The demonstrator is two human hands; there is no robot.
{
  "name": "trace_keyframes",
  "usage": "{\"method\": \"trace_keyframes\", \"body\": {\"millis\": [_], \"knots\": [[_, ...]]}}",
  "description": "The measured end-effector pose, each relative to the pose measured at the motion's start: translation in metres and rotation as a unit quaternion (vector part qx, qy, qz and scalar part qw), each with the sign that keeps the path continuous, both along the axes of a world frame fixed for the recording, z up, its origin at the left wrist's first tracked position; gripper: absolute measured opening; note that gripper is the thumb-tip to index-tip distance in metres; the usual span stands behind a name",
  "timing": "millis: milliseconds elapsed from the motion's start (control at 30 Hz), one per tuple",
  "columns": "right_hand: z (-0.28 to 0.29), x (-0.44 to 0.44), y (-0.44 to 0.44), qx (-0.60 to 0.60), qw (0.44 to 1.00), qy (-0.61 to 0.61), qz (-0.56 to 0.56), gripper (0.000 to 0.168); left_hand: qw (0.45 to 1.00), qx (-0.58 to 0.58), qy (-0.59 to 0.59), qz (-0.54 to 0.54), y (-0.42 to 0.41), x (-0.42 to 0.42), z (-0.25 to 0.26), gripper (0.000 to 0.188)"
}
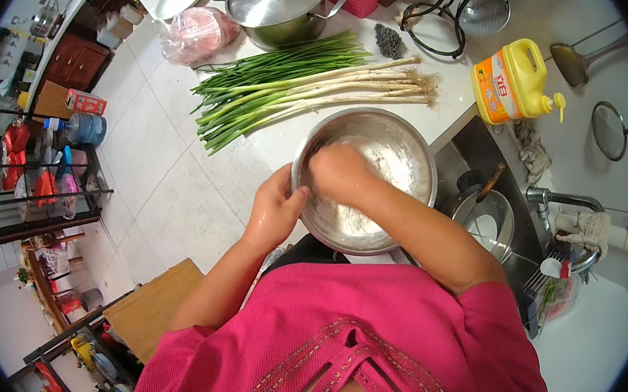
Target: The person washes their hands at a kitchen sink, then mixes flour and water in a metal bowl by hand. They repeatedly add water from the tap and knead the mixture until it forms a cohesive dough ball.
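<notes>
A stainless steel bowl (422, 144) with white flour (394, 167) in it stands at the counter's edge before me. My left hand (276, 208) grips the bowl's left rim, thumb at the rim. Inside the bowl, my right hand (343, 173) is blurred and curled down at the flour's left side; its fingertips are hidden, so I cannot tell whether it holds anything. Just beyond the bowl lie scallions with white stalks and roots (337, 87), and behind them a bunch of thin green chives (288, 61).
Behind the greens stand a lidded steel pot (276, 5) and a plastic-wrapped pink package (199, 33). A yellow detergent jug (514, 83) is at the right, beside a sink (475, 144) holding a glass lid or bowl and a faucet (567, 198). A dark scouring pad (388, 40) lies near a black wire rack.
</notes>
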State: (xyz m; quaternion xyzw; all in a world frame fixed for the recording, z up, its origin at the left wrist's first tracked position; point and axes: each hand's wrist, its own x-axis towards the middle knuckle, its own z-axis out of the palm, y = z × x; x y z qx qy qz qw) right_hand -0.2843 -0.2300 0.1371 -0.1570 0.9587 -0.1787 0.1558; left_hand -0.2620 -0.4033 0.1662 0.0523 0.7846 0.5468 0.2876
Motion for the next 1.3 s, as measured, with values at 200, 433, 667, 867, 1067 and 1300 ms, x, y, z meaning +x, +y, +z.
{"method": "trace_keyframes", "body": {"millis": [200, 433, 667, 867, 1067, 1300], "knots": [[0.015, 0.038, 0.012, -0.024, 0.971, 0.007, 0.239, 0.014, 0.993, -0.015, 0.106, 0.046, 0.017, -0.038, -0.011, 0.036], [-0.014, -0.016, 0.014, -0.011, 0.992, 0.034, 0.119, 0.011, 0.997, 0.051, 0.052, 0.002, 0.043, -0.075, -0.018, 0.036], [-0.004, -0.007, -0.005, -0.032, 0.999, 0.019, 0.035, 0.012, 0.997, 0.023, 0.067, -0.035, 0.048, -0.091, -0.012, 0.039], [0.017, 0.037, 0.011, -0.050, 0.953, 0.053, 0.295, 0.015, 0.997, 0.053, 0.012, -0.047, 0.055, -0.101, -0.019, 0.037], [0.008, -0.001, 0.006, -0.012, 0.982, 0.038, 0.185, 0.014, 0.997, 0.046, 0.025, -0.055, 0.060, -0.102, -0.018, 0.035], [-0.011, -0.007, 0.069, -0.012, 0.967, -0.070, -0.244, 0.021, 0.998, 0.034, 0.050, -0.030, 0.058, -0.092, -0.013, 0.035]]}}
